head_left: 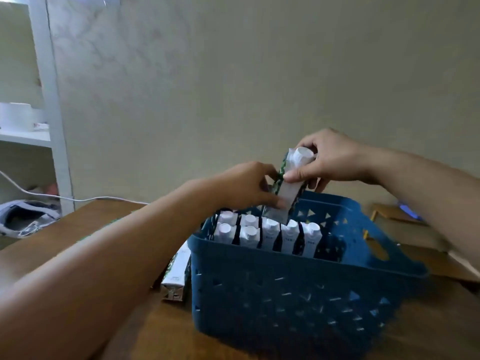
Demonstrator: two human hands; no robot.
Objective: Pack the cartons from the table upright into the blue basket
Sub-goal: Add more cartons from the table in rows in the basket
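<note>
Above the basket, both hands, left and right, pinch a tilted carton: insertion step. Next move: straighten it, lower it behind the packed cartons.

The blue perforated plastic basket sits on the brown wooden counter. Inside it, seven white-capped cartons stand upright along its 9 o'clock half. One carton is held tilted above them between both hands. Another lying carton rests on the counter, touching the basket at 9 o'clock.
</note>
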